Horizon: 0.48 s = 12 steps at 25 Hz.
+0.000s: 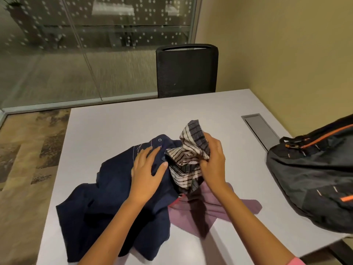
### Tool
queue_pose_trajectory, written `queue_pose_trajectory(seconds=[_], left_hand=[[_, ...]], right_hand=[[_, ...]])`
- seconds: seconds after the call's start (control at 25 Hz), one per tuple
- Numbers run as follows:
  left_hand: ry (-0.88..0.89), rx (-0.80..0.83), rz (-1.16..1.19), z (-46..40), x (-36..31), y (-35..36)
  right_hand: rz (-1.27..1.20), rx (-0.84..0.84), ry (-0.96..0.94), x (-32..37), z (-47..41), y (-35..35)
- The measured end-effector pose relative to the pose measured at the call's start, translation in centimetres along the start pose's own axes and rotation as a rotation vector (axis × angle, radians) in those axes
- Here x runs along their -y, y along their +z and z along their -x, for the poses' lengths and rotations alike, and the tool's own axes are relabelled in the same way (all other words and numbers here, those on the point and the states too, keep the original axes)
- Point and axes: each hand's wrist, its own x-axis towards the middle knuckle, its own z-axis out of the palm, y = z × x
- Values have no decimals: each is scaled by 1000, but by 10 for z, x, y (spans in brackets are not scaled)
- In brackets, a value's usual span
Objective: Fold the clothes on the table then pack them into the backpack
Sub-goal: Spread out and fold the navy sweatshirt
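Head view of a grey table (118, 131) w/ a heap of unfolded clothes near centre. Left hand (147, 169) lies flat, fingers spread, on a navy garment (114, 203). Right hand (214, 159) grips a bunched striped garment (187, 150), lifted off the pile; a mauve garment (219, 207) lies under it. Backpack (313, 176) sits at the right edge, apart from the clothes.

Risk: lifting the striped piece could drag the mauve one along, or the backpack may slip off the edge.

Writing: pale letters "C" and "T" on the navy; backpack's orange logo is unreadable.
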Motion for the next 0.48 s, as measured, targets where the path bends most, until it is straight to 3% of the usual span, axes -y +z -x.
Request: queue_pose_trajectory(seconds=[0.16,0.24,0.36,0.48], left_hand=[[-9,167,-552,-14,43,42],[-7,203,-587,-18,50,53],[-2,121,-585,-12,51,62],[30,39,-573,-4,54,71]], right_hand=[[213,49,120,-55,-33,-29],[381,125,149,-91,-51,-40],[591,240,209,-149,-79,-57],[628,172,314,-188,-119,-75]])
